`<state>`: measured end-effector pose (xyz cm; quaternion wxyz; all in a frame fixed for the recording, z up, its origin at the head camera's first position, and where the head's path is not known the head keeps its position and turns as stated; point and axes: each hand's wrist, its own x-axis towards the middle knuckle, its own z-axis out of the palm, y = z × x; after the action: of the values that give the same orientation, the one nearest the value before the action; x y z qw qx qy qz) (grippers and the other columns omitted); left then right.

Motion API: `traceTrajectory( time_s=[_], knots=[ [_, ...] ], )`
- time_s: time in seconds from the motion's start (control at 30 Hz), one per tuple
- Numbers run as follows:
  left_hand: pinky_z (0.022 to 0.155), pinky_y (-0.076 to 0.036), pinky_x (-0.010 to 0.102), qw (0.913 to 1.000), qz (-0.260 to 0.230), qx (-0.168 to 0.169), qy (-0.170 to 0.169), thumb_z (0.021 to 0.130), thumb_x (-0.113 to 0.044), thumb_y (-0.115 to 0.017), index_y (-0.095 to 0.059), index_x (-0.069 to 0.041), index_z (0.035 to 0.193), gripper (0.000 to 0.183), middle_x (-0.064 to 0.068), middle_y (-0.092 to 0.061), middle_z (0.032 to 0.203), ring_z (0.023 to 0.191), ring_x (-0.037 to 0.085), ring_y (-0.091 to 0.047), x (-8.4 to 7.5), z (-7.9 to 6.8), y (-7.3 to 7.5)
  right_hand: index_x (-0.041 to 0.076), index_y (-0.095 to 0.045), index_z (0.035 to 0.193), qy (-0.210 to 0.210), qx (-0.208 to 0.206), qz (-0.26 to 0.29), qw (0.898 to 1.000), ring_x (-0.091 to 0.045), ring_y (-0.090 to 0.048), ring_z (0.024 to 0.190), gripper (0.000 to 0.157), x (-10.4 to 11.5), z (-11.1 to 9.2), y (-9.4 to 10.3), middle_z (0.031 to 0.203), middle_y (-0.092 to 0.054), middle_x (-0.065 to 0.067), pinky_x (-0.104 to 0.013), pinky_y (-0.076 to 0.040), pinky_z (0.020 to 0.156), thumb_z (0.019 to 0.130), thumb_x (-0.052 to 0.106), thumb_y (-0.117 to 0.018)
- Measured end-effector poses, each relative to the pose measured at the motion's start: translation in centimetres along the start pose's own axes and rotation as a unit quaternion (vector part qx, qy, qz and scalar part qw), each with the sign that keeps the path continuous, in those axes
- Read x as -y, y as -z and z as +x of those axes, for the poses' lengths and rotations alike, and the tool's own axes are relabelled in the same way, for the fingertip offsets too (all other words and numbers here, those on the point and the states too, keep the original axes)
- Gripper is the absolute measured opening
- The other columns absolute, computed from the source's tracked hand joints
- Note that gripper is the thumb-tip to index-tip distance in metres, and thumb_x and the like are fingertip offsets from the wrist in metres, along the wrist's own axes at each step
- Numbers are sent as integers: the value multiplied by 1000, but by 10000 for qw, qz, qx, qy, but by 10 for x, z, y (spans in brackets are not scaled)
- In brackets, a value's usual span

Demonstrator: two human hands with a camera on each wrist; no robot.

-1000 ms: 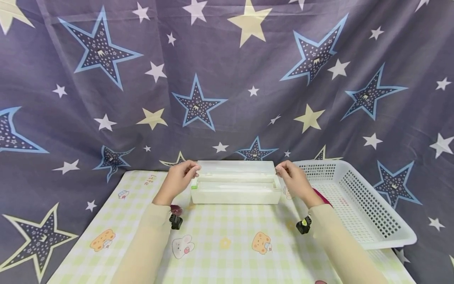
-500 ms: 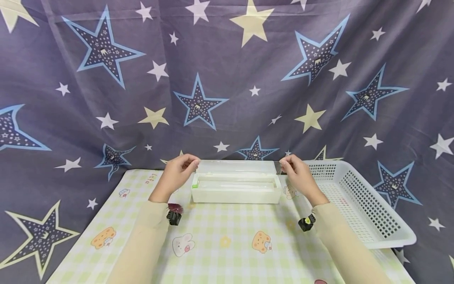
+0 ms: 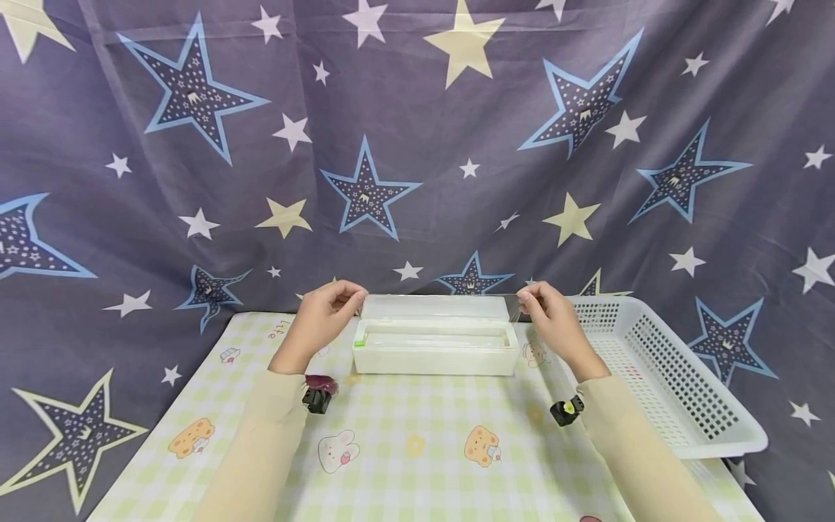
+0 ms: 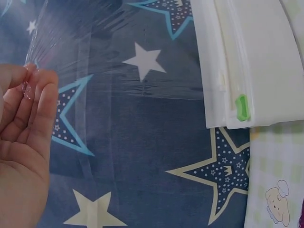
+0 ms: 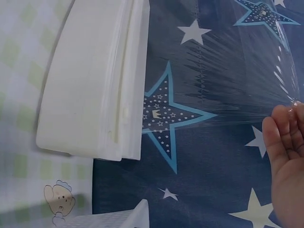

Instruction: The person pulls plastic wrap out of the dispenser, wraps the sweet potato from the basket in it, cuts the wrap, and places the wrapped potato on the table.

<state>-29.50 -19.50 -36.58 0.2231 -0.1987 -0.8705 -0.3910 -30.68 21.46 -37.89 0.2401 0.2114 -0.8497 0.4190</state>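
Observation:
A long white cling film dispenser stands on the table with its frosted lid raised at the back. Clear cling film stretches from it toward both hands, creased where it is gathered. My left hand pinches one corner of the film between thumb and fingers, by the lid's left end. At the other end, my right hand pinches the opposite corner, just beyond the lid. In the right wrist view the film fans out taut from those fingertips. A green slider sits at the dispenser's left end.
A white perforated plastic basket stands on the right of the table, close to the right forearm. The tablecloth is green and white check with cartoon prints. A dark star-patterned curtain hangs directly behind the table.
Both hands have risen slightly and spread apart, the right one moving further right. More film shows stretched beside the lid's right end. The dispenser has stayed in place.

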Motion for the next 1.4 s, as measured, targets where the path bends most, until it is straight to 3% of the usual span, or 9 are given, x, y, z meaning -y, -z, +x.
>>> traceTrajectory(
  time_s=[0.33,0.53,0.97,1.2,1.4],
  knots=[
    [68,-54,34,9991,94,-188,-356,101,-35,-60,-72,-16,108,24,-4,-67,95,80,11,-65,-10,1,6,-2,-63,104,342,-219,176,9990,-24,-66,85,16,3,4,7,95,-67,-14,-13,-51,76,104,12,-55],
    [66,-53,32,9978,159,-344,-538,101,-34,-60,-72,-15,108,24,-5,-66,92,78,17,-66,-18,2,11,-1,-63,104,406,-333,188,9984,-11,-63,83,16,9,5,11,92,-67,-12,-13,-50,73,104,13,-56],
    [66,-50,31,9913,407,-744,-1010,101,-27,-63,-74,-14,106,17,-5,-65,91,76,9,-59,-34,3,22,-2,-64,102,478,-693,228,9962,-9,-64,81,12,23,9,19,90,-68,-11,-11,-50,72,103,7,-57],
    [66,-50,30,9867,439,-962,-1238,99,-23,-65,-74,-13,105,15,-3,-65,89,77,11,-61,-46,4,27,-10,-62,100,635,-909,292,9934,-13,-65,80,9,55,7,29,87,-66,-20,-11,-50,73,100,-4,-56],
    [72,-53,32,9839,478,-1051,-1364,99,-23,-66,-74,-13,105,14,-2,-65,89,81,13,-64,-53,5,32,-13,-60,100,780,-965,506,9910,-5,-64,81,10,74,5,36,88,-64,-25,-10,-49,74,100,-6,-54]
  ],
)
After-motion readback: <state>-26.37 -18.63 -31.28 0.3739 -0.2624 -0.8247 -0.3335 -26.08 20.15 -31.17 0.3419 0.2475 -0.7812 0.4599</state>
